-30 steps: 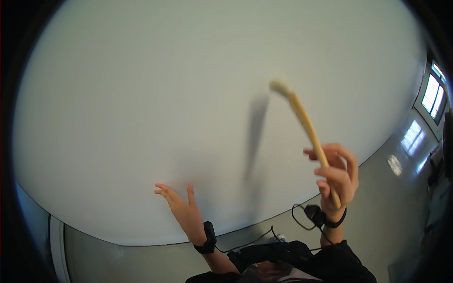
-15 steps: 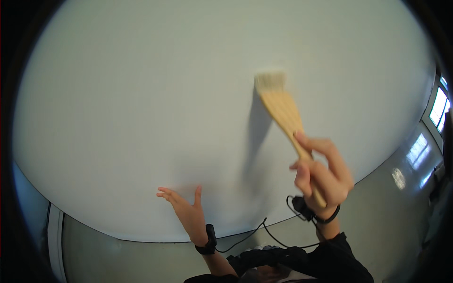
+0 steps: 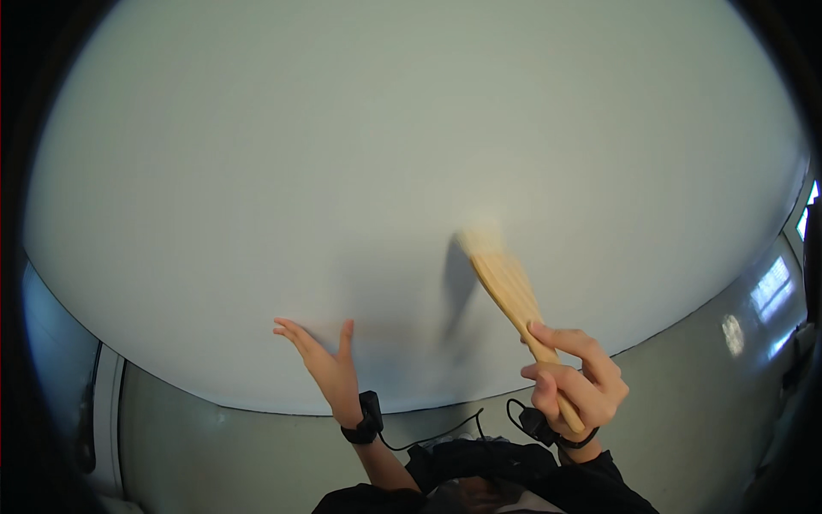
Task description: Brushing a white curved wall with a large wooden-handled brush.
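Note:
A wide flat brush (image 3: 511, 287) with a pale wooden handle and cream bristles is held in my right hand (image 3: 586, 373), thumb and fingers closed round the lower handle. Its blurred bristles point away from me and appear to meet the large white surface (image 3: 257, 171), with a shadow just to their left. Near the front edge of that surface, my left hand (image 3: 325, 360) has its fingers stretched and thumb apart, holding nothing. Whether its fingertips touch the surface I cannot tell.
Each wrist wears a black strapped device (image 3: 368, 415), and a thin black cable (image 3: 454, 426) runs from them before my dark clothing. Grey floor (image 3: 188, 428) shows beyond the surface's curved lower edge. A window (image 3: 807, 210) is at the far right, its light reflected on the floor.
The brush and my right hand have moved down toward me. My left hand has shifted slightly left and up, still spread. The view has also tilted a little.

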`<state>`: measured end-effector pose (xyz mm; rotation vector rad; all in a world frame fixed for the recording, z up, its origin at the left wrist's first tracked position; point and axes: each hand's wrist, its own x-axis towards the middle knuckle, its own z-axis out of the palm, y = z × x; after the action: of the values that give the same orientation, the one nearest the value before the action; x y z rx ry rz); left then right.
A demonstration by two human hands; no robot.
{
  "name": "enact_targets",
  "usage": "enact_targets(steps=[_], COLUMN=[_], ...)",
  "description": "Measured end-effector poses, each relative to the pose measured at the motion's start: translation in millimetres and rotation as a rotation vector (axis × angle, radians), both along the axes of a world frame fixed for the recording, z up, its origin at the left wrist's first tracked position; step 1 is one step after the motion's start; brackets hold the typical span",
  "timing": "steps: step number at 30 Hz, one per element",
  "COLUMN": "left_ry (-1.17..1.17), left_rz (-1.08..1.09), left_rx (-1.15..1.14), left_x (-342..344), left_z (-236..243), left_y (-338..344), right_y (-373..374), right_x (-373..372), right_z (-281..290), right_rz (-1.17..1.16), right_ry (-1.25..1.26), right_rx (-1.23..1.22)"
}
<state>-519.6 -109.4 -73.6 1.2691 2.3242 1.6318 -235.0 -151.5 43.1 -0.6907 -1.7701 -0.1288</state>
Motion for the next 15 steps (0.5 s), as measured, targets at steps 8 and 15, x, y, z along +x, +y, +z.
enact_targets(steps=[8, 15], left_ry=[-0.010, -0.082], left_rz=[0.017, -0.089], left_rx=[0.075, 0.089], left_x=[-8.5, -20.0], left_z=[-7.0, 1.2], left_y=[-0.3, -11.7], right_y=[-0.1, 20.5], right_x=[-14.3, -22.7], right_z=[-57.6, -91.2], right_rz=[-0.030, 0.062], right_ry=[-0.100, -0.227], right_rx=[-0.253, -0.669])
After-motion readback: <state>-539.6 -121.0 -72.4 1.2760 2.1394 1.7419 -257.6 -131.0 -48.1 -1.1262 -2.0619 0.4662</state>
